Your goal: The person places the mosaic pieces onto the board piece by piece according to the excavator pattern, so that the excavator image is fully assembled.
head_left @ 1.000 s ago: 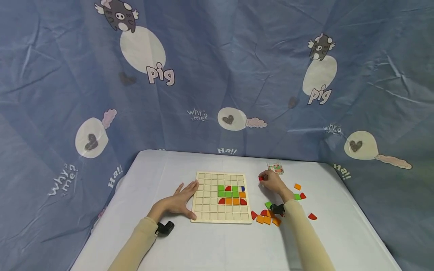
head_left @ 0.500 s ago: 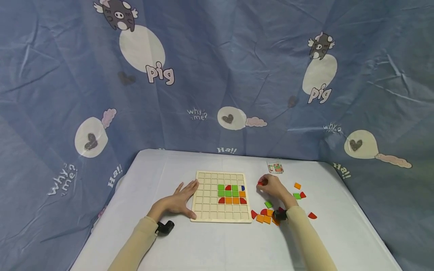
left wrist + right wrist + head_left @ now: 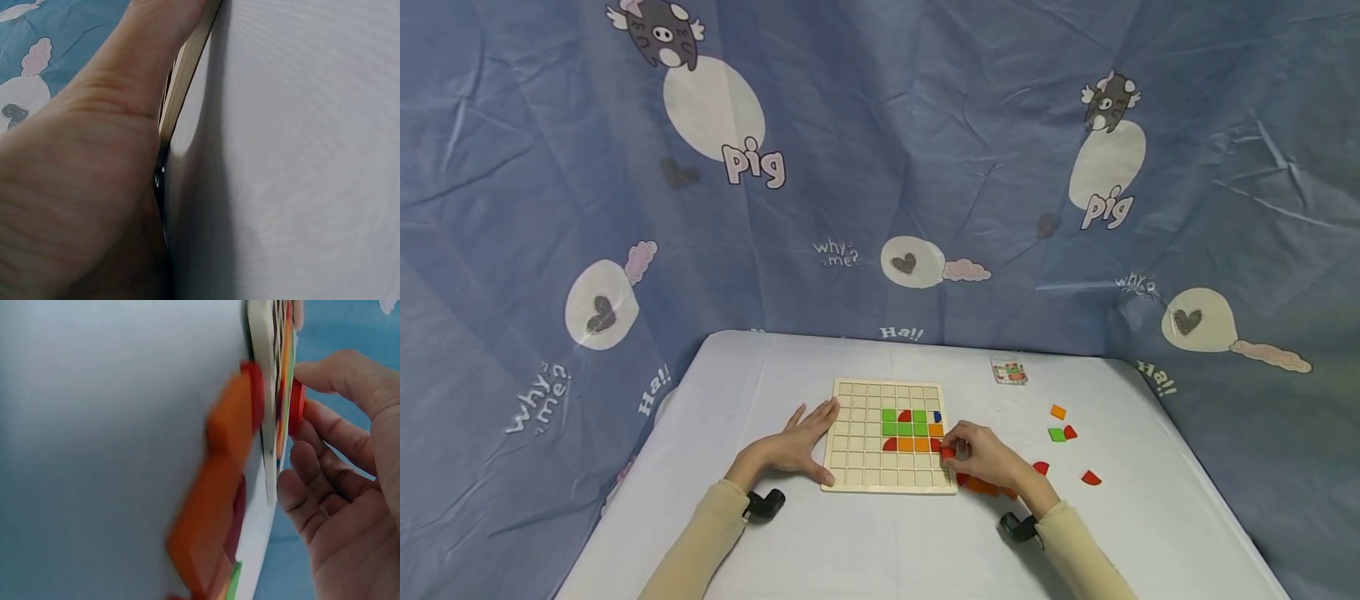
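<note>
A pale wooden grid board point(image 3: 867, 477) lies on the table, its right half partly filled with green, orange, red and blue tiles. My left hand point(image 3: 793, 443) is spread against the board's left side, fingertips at the upper left edge and thumb at the lower left corner. Over the board's right edge, my right hand point(image 3: 988, 458) pinches a red tile point(image 3: 297, 407) between thumb and fingers. In the left wrist view, the base of my left hand point(image 3: 81, 169) sits beside the board's edge.
Loose orange and red tiles point(image 3: 985, 486) lie under and beside my right hand. Farther right are an orange tile point(image 3: 1058, 412), a green tile point(image 3: 1057, 434) and several red ones. A small picture card point(image 3: 1008, 372) lies at the back, before a blue patterned curtain point(image 3: 850, 208).
My right hand has come from near the picture card, left and toward me, to the board's right edge with the red tile. My left hand stays in place.
</note>
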`<action>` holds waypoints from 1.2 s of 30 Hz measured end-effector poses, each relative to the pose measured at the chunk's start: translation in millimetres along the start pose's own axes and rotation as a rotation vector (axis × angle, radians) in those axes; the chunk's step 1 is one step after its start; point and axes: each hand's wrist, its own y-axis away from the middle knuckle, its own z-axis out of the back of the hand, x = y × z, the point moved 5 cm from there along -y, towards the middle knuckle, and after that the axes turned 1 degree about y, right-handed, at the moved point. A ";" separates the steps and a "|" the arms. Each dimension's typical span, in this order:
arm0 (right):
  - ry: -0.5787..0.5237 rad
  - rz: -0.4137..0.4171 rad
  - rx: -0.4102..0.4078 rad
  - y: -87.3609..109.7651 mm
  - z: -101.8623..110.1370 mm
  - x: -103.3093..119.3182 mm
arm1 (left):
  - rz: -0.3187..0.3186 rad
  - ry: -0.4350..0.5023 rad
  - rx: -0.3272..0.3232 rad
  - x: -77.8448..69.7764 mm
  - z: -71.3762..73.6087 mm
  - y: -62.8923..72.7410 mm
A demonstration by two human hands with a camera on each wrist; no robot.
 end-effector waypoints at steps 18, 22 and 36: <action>0.036 0.004 0.052 0.9 -9.1 5.3 | -0.015 0.015 0.000 -5.1 2.5 3.6; 0.042 0.042 0.057 0.8 -6.8 5.5 | -0.018 0.015 -0.002 -5.2 2.6 3.5; 0.058 0.011 0.064 -0.1 -6.0 11.1 | -0.037 0.006 -0.006 -8.1 4.0 4.4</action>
